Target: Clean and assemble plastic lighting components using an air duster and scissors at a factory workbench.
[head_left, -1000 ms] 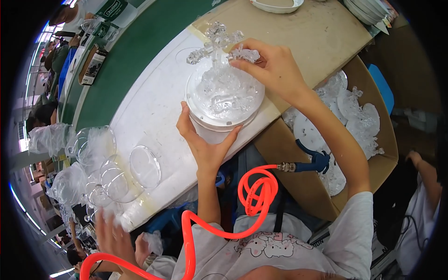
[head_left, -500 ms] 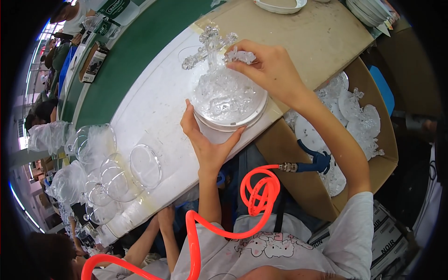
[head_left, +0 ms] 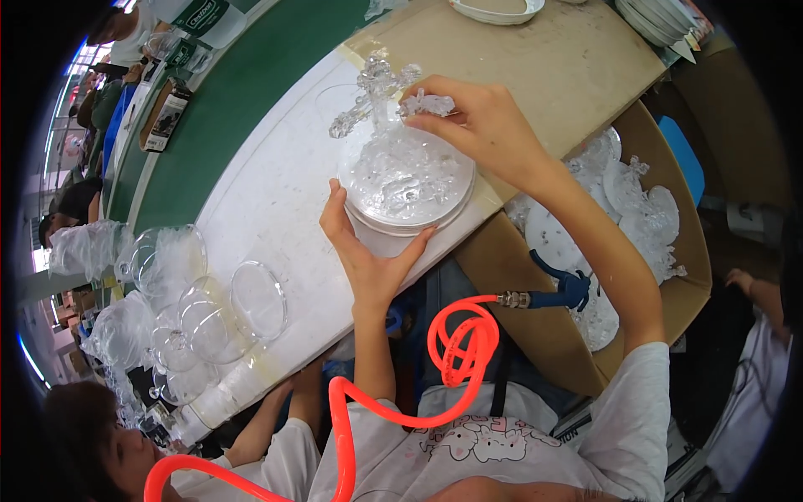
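Head view: left hand (head_left: 368, 255) lay open, fingers spread, cupping the near rim of the round clear dish (head_left: 407, 180) on the white bench (head_left: 276, 192), while right hand (head_left: 481, 125) pinched a clear crystal piece (head_left: 425, 104) above the dish's far edge.

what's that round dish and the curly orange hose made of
Round dish: clear glass or hard plastic, glossy; you see through it, and its rim glints. Orange hose: looks like flexible plastic or rubber, smooth, since it holds springy coils.
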Demonstrator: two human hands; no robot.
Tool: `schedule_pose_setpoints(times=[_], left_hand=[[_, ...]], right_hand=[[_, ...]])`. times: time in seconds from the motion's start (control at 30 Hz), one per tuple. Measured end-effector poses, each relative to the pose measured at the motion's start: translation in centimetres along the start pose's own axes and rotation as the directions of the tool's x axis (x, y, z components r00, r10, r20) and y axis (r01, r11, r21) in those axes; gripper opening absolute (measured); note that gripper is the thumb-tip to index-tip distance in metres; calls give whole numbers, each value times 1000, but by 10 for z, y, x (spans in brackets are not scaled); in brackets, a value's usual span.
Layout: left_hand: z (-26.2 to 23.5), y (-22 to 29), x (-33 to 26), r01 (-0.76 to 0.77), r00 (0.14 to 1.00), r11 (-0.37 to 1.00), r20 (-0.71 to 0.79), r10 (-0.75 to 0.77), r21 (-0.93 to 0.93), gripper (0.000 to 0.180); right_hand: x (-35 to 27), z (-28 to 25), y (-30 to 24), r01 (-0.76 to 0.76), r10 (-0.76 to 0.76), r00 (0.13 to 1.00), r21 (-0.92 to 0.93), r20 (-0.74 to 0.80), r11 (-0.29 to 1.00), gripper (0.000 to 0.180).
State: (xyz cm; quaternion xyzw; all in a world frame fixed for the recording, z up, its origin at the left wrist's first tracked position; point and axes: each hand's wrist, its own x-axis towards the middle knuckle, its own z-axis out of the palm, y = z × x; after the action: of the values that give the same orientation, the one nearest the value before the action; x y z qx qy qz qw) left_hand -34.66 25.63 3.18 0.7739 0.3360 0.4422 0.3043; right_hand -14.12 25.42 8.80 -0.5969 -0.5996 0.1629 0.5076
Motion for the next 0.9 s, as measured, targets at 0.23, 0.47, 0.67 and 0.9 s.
schedule_pose_setpoints(times=[0.23, 0.47, 0.67, 0.9], left_hand=[[1, 0, -1, 7, 1000, 999, 11, -8, 47, 105], [3, 3, -2, 33, 999, 998, -15, -32, 49, 106], [3, 3, -1, 13, 1000, 999, -8, -13, 30, 105], [3, 0, -2, 5, 1000, 1000, -4, -5, 16, 103]], right_hand=[[0, -1, -5, -73, 73, 997, -59, -6, 996, 25], [-10, 5, -18, -79, 67, 991, -94, -119, 992, 23], [-14, 7, -18, -32, 2, 982, -153, -189, 988, 21], [-17, 9, -16, -18, -17, 981, -177, -194, 984, 21]])
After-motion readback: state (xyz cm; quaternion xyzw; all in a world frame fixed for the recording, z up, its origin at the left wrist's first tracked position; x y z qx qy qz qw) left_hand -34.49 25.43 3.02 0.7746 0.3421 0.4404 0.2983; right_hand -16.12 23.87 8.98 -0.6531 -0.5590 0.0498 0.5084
